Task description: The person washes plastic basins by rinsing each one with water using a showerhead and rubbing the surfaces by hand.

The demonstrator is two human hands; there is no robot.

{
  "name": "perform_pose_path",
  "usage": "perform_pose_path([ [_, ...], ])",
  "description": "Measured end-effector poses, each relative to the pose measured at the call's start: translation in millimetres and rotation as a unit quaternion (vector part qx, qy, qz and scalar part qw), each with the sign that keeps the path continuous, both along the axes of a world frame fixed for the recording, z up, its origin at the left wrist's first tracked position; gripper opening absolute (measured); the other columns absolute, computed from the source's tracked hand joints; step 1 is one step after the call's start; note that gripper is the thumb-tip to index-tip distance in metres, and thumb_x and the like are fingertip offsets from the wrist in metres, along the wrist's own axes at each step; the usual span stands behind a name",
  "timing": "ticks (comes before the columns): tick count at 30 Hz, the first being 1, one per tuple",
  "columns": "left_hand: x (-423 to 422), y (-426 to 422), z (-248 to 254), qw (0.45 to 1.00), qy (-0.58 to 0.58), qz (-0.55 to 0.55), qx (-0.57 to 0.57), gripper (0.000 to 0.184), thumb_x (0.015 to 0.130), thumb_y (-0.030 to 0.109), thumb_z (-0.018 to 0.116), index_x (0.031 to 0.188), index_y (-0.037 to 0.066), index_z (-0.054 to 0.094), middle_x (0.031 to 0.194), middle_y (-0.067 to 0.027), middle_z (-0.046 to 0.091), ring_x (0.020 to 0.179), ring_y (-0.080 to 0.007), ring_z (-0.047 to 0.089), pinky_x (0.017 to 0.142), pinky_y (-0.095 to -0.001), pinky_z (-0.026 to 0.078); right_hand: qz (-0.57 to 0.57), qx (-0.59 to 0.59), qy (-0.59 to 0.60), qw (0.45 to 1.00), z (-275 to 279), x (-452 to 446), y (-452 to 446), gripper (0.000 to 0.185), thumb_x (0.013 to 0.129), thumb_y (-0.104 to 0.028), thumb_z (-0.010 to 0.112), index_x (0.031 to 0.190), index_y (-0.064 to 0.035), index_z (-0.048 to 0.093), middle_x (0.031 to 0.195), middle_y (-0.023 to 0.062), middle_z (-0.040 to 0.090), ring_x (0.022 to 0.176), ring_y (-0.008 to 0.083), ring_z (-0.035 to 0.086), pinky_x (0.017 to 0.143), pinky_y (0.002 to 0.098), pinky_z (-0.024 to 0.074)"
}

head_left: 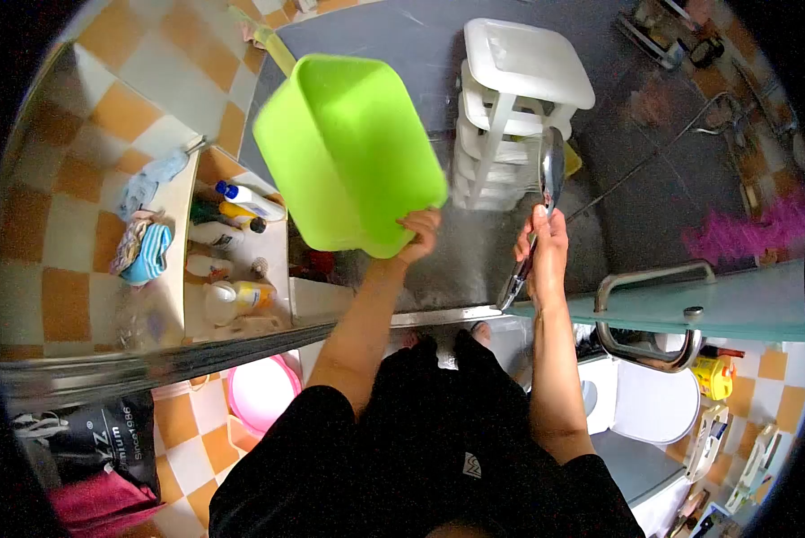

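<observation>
My left hand (420,233) grips the near rim of a bright green plastic basin (366,134), which is tilted so that its inside faces me. The fingers curl over the edge. My right hand (543,247) is closed around the handle of a chrome shower head (553,166), held upright with its head pointing away from me. A spray or wet sheen shows on the grey floor between the two, though I cannot make out clearly whether water is running. Just beyond the shower head stands a white plastic stool stack (530,63).
At left, a low ledge (241,327) holds several bottles (252,202) and cloths (156,251). A glass door with a metal handle (649,354) stands at right, near a toilet (649,403). A pink basin (263,394) sits behind the threshold (420,317).
</observation>
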State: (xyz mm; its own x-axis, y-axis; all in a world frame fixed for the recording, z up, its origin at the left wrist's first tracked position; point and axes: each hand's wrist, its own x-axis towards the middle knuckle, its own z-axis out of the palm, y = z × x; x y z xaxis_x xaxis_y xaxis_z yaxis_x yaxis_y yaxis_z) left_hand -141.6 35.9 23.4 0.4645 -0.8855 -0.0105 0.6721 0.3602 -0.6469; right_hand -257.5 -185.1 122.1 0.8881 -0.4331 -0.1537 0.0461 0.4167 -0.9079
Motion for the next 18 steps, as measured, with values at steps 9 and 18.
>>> perform_pose_path([
  [9,-62.4,-40.4,-23.6,0.993,0.014,-0.012,-0.118,0.045,0.101,0.033,0.048,0.120,-0.008,0.047,0.063,-0.0018,0.054,0.046,-0.0123,0.059,0.046,-0.0227,0.048,0.195,-0.193,0.001,0.962,69.3,33.3,43.8,0.024,0.100,-0.029,0.060,0.111,-0.0083,0.054,0.071,-0.0019,0.053,0.051,0.0033,0.043,0.045,0.0221,0.0344],
  [18,-119.3,-32.6,-47.6,0.975,-0.014,-0.125,-0.183,0.046,0.104,0.026,0.038,0.132,-0.010,0.040,0.071,-0.0062,0.053,0.048,-0.0135,0.060,0.043,-0.0255,0.046,0.144,-0.440,-0.030,0.886,106.3,68.0,56.5,0.033,0.098,-0.029,0.062,0.117,-0.0035,0.055,0.082,0.0049,0.055,0.073,0.0130,0.048,0.068,0.0291,0.0440],
])
